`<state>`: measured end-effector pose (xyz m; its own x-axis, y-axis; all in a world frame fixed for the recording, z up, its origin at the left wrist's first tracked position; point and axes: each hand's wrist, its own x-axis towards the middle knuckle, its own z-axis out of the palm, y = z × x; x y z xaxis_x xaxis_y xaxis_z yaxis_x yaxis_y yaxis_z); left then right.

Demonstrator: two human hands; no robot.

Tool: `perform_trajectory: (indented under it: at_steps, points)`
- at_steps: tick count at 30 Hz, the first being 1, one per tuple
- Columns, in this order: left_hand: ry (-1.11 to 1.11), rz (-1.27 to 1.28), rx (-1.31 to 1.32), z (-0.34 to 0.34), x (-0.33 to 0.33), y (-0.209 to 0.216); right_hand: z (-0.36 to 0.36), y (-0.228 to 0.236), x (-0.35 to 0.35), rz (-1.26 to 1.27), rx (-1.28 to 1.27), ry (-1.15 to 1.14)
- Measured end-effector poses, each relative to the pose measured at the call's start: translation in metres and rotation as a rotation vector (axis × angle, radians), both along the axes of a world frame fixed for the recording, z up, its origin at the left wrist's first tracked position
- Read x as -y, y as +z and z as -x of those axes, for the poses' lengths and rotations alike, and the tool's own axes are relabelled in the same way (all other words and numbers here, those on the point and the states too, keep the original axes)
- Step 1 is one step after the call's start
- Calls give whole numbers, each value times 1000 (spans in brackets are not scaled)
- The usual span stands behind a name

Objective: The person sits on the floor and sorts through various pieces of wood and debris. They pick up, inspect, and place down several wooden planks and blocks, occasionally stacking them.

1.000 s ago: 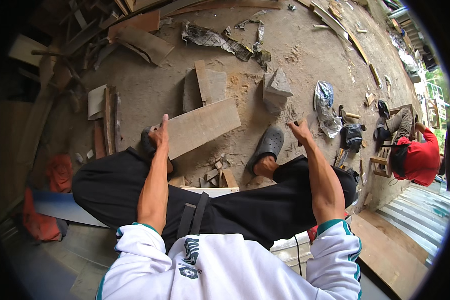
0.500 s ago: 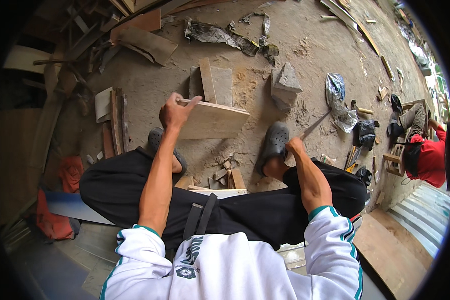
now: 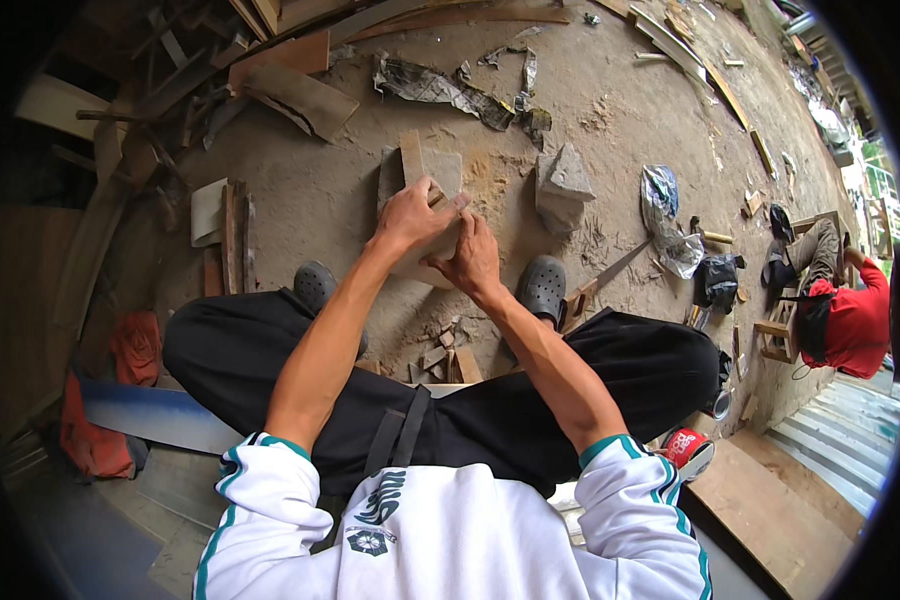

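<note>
Both my hands are on a pale wooden board [image 3: 422,268] in front of my legs, and they hide most of it. My left hand [image 3: 415,215] is closed at its upper edge. Right beside it, my right hand [image 3: 473,255] grips the board with the thumb against its face. A handsaw [image 3: 620,268] rests on the ground by my right shoe, its wooden handle [image 3: 577,303] toward my knee. Behind the hands, a narrow wood strip [image 3: 411,155] lies across a grey slab [image 3: 442,170].
A broken concrete block [image 3: 562,190] stands right of the slab. Wood offcuts [image 3: 440,358] lie between my feet, and scrap boards [image 3: 300,95] are piled far left. Crumpled silver plastic [image 3: 670,225] lies at the right. A person in red [image 3: 845,320] sits farther right.
My right hand has let go of the handsaw, now on the ground, and has moved left onto the board. My left hand has shifted right and turned the board.
</note>
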<state>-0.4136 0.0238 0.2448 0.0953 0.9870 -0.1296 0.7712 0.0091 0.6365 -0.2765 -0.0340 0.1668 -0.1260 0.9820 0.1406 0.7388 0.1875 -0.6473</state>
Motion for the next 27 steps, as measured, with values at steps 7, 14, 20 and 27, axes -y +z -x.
perform_trajectory:
  at_steps: [7, 14, 20, 27]
  points:
    - [-43, 364, 129, 31, -6, 2, 1, -4, 11, -88, 53, -53]
    - [117, 232, 294, 69, -4, -21, -2, 9, 24, -22, 97, 164]
    - [163, 115, 244, 119, 5, -59, -44, -4, 22, 243, 84, 385]
    - [498, 276, 63, 144, 34, -55, -136, -1, -5, 444, -32, -64]
